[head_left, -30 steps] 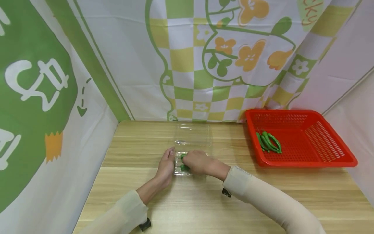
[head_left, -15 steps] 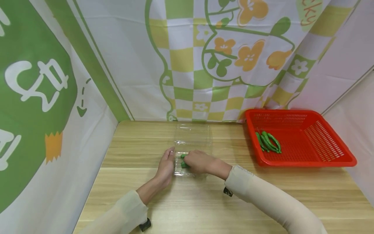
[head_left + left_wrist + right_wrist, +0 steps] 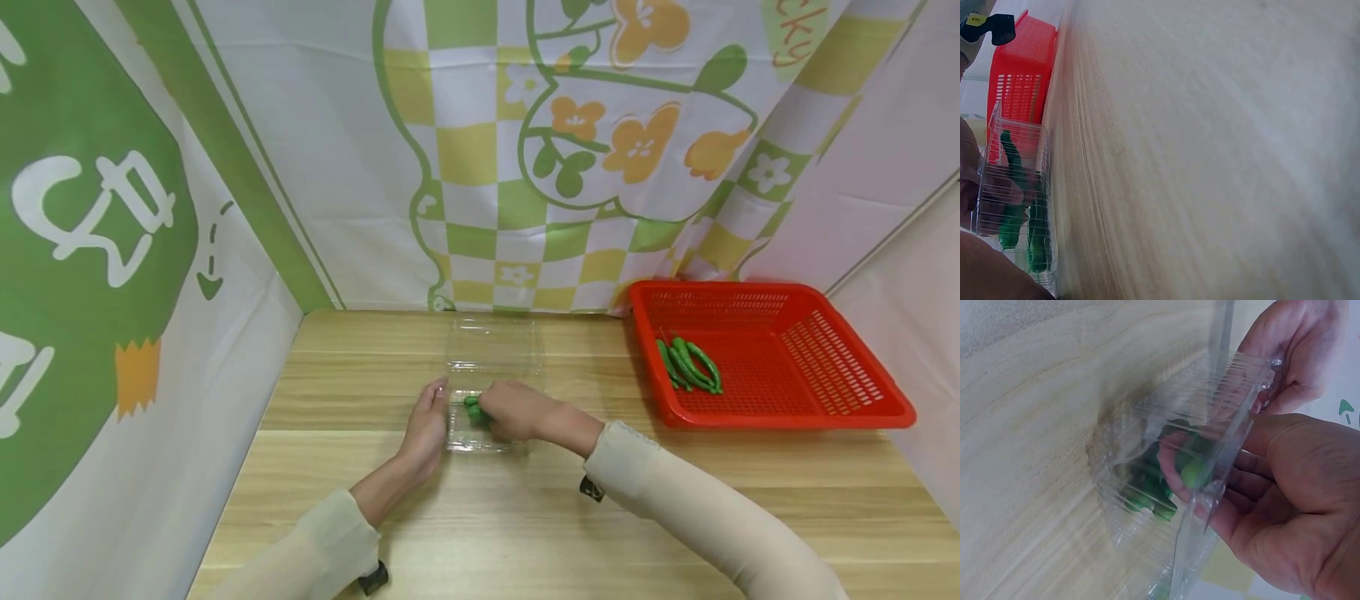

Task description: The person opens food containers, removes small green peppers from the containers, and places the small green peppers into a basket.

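A clear plastic clamshell box (image 3: 471,442) lies on the table with its lid (image 3: 491,343) folded back toward the wall. At its left side, my left hand (image 3: 424,432) holds the box by its wall. My right hand (image 3: 517,410) reaches down into the base, its fingers curled round a green chili pepper (image 3: 477,412). In the left wrist view, green chili peppers (image 3: 1012,156) show through the ribbed wall, lying lengthwise. Through the plastic in the right wrist view, a fingertip of the right hand (image 3: 1300,494) bends over a pepper (image 3: 1194,472). Much of the peppers is hidden behind that hand.
A red perforated basket (image 3: 787,417) stands at the back right of the wooden table (image 3: 495,533). Several green chili peppers (image 3: 690,365) lie at its left side. A patterned cloth wall (image 3: 517,225) borders the back of the table.
My right hand has shifted slightly right and back within the box, and the nearer pepper has moved toward the other one. My left hand has stayed put.
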`<state>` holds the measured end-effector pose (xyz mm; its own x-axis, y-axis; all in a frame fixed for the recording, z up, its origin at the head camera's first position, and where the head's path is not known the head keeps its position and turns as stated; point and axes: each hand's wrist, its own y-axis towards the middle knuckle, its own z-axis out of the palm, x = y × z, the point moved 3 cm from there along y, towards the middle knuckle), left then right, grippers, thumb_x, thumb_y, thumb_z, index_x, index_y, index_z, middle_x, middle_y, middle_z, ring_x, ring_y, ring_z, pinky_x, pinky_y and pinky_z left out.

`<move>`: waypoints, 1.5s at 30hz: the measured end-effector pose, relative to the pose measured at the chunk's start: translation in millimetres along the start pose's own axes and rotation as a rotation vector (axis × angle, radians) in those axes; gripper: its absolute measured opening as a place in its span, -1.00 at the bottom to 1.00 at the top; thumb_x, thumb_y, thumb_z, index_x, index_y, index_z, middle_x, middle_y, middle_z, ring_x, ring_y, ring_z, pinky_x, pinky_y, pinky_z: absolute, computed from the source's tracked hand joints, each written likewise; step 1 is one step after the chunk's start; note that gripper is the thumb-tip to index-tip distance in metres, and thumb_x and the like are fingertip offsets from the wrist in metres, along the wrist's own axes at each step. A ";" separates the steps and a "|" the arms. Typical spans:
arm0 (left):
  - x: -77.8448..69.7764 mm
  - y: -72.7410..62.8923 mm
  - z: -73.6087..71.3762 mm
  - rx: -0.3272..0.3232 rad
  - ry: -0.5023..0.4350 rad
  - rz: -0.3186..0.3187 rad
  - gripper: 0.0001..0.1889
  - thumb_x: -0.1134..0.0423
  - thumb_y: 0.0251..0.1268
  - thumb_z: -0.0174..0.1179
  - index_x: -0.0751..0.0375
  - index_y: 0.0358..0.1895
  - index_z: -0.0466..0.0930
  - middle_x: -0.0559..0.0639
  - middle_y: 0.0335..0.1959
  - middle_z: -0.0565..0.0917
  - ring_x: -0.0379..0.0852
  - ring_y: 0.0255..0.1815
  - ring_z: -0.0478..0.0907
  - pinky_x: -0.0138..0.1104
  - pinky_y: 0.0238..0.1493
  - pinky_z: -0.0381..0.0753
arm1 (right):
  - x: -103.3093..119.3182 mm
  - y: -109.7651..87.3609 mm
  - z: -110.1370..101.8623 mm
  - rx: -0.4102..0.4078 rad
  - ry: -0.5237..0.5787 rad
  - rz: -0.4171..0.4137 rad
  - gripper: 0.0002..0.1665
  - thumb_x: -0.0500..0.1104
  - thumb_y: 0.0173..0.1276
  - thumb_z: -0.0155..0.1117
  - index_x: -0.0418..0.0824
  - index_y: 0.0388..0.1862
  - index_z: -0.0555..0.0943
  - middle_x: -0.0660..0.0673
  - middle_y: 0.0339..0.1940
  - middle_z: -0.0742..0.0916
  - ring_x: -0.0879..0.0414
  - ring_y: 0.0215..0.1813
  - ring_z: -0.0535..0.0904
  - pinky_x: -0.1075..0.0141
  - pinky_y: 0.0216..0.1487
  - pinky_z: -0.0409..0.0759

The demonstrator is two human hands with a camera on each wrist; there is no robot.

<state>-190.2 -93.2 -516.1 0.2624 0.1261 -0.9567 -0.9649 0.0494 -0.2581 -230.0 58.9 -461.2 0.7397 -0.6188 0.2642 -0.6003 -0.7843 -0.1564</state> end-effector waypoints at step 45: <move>-2.4 -3.4 5.3 -0.032 -0.009 0.023 -0.43 0.26 0.79 -0.38 0.35 0.70 -0.08 0.31 0.75 -0.08 0.31 0.76 -0.23 0.14 0.74 -0.25 | -37.5 -49.0 -110.3 -0.219 -0.047 0.079 -0.49 -0.32 0.45 0.35 -0.07 -0.62 0.32 0.10 -0.65 0.30 0.16 -0.53 0.29 0.32 -0.43 0.35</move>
<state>-187.5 -88.5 -512.2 0.2397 0.1357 -0.9613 -0.9707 0.0150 -0.2399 -261.9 125.3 -358.5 0.6978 -0.6835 0.2142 -0.7050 -0.7082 0.0369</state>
